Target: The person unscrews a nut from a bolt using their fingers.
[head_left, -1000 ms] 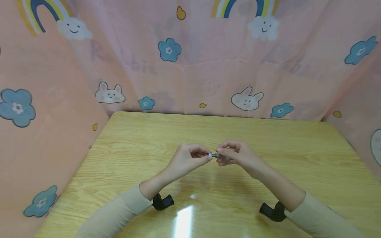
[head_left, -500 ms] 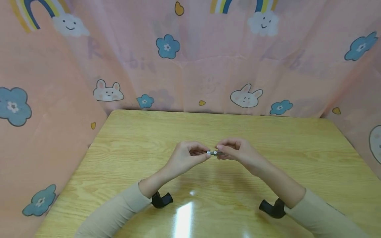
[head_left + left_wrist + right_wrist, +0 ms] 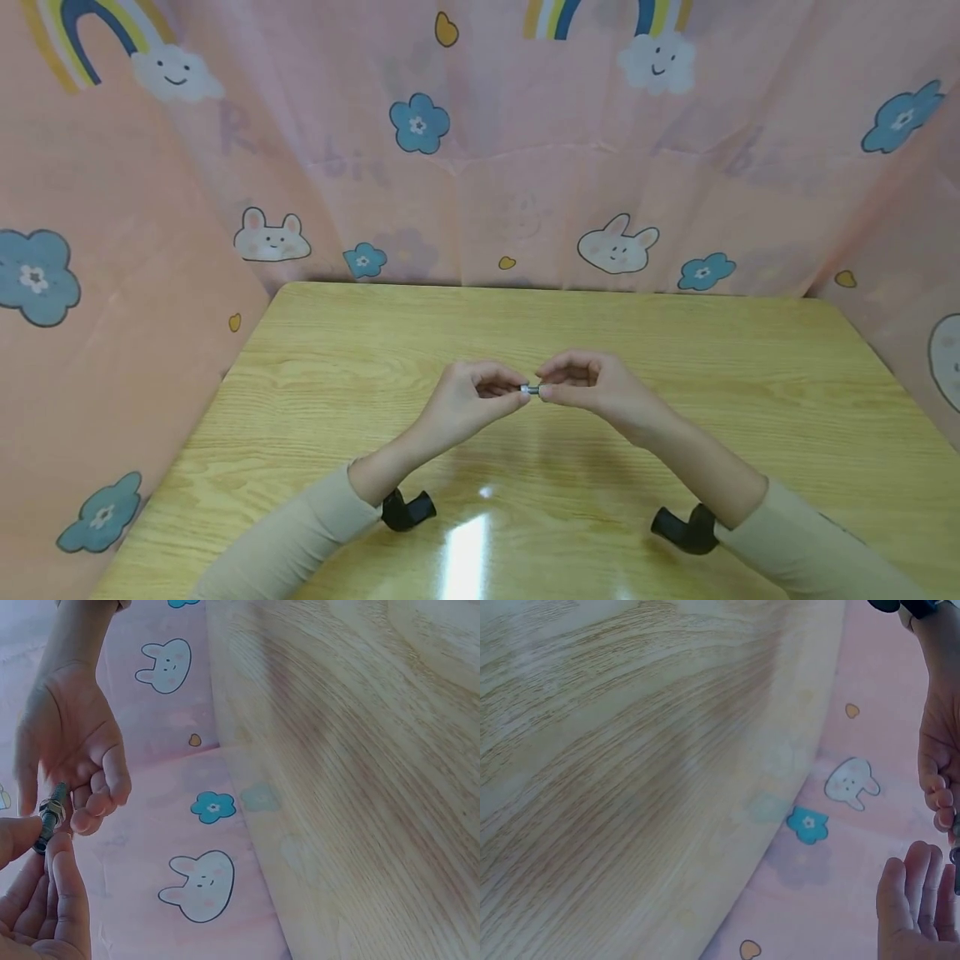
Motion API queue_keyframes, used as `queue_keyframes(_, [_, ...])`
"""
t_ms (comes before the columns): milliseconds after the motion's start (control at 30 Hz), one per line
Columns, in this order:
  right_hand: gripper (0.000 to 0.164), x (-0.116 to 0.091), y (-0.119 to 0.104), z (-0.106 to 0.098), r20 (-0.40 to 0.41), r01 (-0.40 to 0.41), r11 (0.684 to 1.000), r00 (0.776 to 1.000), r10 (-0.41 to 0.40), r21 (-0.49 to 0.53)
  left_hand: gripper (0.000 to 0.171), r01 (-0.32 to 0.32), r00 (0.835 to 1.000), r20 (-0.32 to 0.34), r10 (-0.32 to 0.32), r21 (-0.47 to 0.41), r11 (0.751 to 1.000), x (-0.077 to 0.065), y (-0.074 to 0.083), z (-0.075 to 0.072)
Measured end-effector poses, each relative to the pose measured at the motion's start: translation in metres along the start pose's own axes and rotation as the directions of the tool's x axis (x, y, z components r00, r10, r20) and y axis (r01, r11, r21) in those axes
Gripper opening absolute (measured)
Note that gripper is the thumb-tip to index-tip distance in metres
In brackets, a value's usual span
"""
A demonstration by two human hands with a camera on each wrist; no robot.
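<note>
A: What are the surfaces like?
B: The table (image 3: 337,333) is pale yellow wood with streaky grain, glossy enough to throw back a white glare. Behind it hangs a creased pink cloth (image 3: 517,100) printed with rabbits, blue flowers and rainbows.
A: Anything else around, or in the way?
B: Beige sleeves (image 3: 300,529), and a black camera (image 3: 686,531) at each wrist. From the head, the right thumb covers part of the bolt (image 3: 48,826); the right wrist view cuts it off at the edge.
A: Where's the bolt, and who has it?
B: Above the table, between the hands. The left hand (image 3: 468,402) pinches one end. The right hand (image 3: 611,400) is loosely spread about the other; whether it touches, I can't tell.
A: And its look?
B: Slim, grey, metallic, threaded, with a shiny nut (image 3: 52,810) around it partway along.
</note>
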State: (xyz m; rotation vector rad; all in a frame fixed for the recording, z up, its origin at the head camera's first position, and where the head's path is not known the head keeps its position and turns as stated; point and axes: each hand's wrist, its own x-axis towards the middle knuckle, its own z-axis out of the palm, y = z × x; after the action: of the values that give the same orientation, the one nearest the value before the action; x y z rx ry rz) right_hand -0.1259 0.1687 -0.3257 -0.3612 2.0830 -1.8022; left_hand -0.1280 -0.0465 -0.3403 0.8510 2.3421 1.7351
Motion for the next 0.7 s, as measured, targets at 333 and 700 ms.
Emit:
queue_keyframes(333, [0.026,0.0,0.002,0.002,-0.022,-0.018,1.0,1.0,0.018,-0.012,0.014,-0.024,1.0,-0.001,0.024,-0.006,1.0,0.001,-0.002,0.0])
queue_keyframes(700, [0.033,-0.001,0.004,0.002,-0.018,-0.034,0.999,0.999,0.033,-0.01,0.013,0.003,1.0,0.004,-0.004,0.008,1.0,-0.003,0.023,-0.001])
